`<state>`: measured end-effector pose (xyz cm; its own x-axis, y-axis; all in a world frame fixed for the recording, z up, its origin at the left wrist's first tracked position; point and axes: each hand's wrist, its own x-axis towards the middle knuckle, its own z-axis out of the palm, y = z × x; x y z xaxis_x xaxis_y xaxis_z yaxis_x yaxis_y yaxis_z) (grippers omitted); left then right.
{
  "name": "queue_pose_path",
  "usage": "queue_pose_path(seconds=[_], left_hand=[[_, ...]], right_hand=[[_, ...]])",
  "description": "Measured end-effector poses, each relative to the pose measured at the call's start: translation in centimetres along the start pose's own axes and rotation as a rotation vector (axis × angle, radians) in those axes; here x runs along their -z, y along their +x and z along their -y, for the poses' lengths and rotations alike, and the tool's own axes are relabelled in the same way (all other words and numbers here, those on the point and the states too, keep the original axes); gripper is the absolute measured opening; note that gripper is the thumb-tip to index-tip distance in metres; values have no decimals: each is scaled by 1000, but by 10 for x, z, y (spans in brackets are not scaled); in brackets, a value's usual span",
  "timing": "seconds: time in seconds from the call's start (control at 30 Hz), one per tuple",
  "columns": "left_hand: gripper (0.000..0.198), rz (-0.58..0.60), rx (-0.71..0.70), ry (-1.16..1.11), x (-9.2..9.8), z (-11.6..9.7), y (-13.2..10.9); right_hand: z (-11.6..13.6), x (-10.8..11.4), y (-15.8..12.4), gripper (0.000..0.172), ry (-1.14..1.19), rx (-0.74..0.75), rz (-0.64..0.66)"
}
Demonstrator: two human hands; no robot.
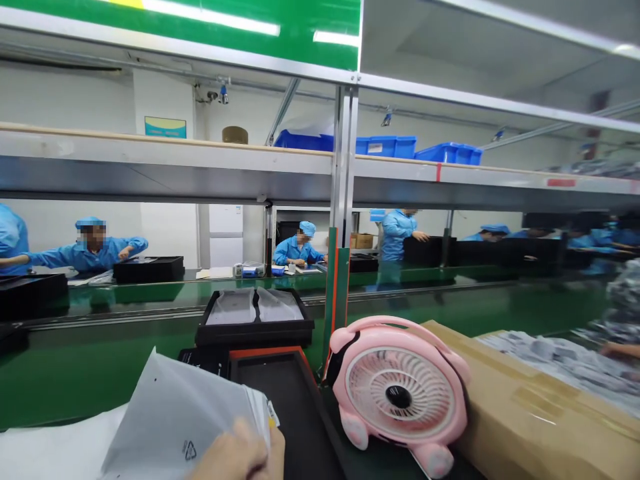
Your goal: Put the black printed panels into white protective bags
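Green conveyor lines run across the factory floor, with workers in blue seated on the far side. At the bottom edge of the near surface (75, 380), one hand (240, 457) pinches a frosted plastic bag (175, 420); whether it is the left or the right cannot be told, and no other hand shows. The bag fans up and to the left from the grip, just left of a black tray (290, 407), with a pink fan (400, 397) to the right.
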<state>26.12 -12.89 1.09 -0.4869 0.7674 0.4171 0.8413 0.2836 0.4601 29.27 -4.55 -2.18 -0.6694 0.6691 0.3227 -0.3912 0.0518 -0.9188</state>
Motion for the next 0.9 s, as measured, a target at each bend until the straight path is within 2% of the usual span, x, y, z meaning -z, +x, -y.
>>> queue_pose_path(seconds=[0.07,0.1,0.17,0.2,0.27,0.33,0.47,0.5,0.57,0.63,0.7,0.8,0.9], left_hand=[[27,-66,-25,-122,36,4,3],[30,-189,51,-154,57,5,6],[32,-341,168,-139,94,8,13],[32,-388,210,-125,107,10,16],[31,-413,241,-113,120,14,22],[30,-388,243,-124,119,18,26],[35,-331,296,-255,102,26,27],[36,-342,320,-314,99,28,26],[43,-385,374,-415,93,33,22],[51,-399,423,-464,88,38,18],[57,-403,468,-489,82,42,16],[63,-419,533,-560,71,45,17],[63,-490,525,-612,52,43,23]], right_hand=[[15,4,9,37,6,-20,26],[25,7,15,39,13,-36,53],[48,13,29,44,11,-50,145],[60,16,38,45,-8,-39,208],[84,21,56,46,-89,33,365],[102,27,76,49,-117,107,483],[119,46,105,61,16,245,510],[119,53,108,63,-15,291,557],[117,67,112,60,-229,404,696],[118,80,120,42,-514,540,759],[128,91,137,25,-709,678,731],[158,98,171,32,-772,741,661],[184,82,189,33,-707,730,397]])
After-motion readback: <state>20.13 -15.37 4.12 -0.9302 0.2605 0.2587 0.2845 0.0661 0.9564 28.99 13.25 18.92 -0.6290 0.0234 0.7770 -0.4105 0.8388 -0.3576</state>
